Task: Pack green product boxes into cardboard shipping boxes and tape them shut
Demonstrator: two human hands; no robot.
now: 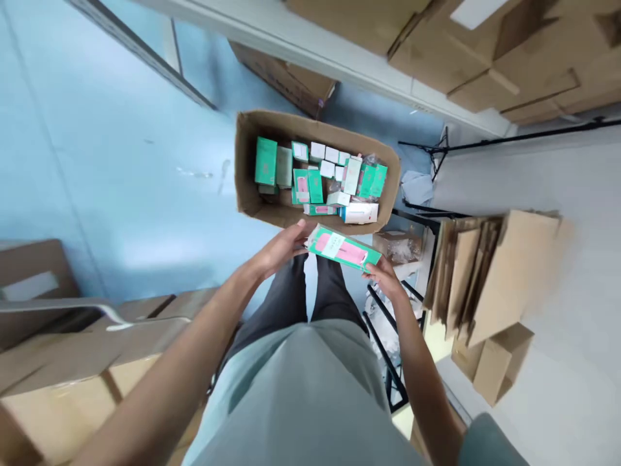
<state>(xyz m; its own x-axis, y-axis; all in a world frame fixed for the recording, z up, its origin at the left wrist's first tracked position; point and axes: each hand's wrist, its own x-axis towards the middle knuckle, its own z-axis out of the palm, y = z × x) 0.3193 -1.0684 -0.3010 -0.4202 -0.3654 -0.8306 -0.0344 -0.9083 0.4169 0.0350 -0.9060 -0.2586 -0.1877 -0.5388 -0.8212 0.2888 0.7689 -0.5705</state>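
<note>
Between my two hands is a slim green box (323, 243) with a pink picture and a white label, in what looks like a clear wrapper. My right hand (384, 277) grips its right end, thumb on top. At the other end, my left hand (284, 249) has its thumb and fingers closed around the box's edge; some of those fingers are hidden. The box is held over the near rim of a large open carton (246, 158), above my legs. Inside that carton lie several green and white small boxes (266, 162), some upright and some flat.
Cardboard boxes (456, 48) fill a shelf at the upper right. Flattened cardboard (504, 272) leans at the right beside a black metal frame (388, 310). More cartons (87, 401) stand at the lower left. Another carton (286, 74) sits on the blue floor (121, 162) under the shelf.
</note>
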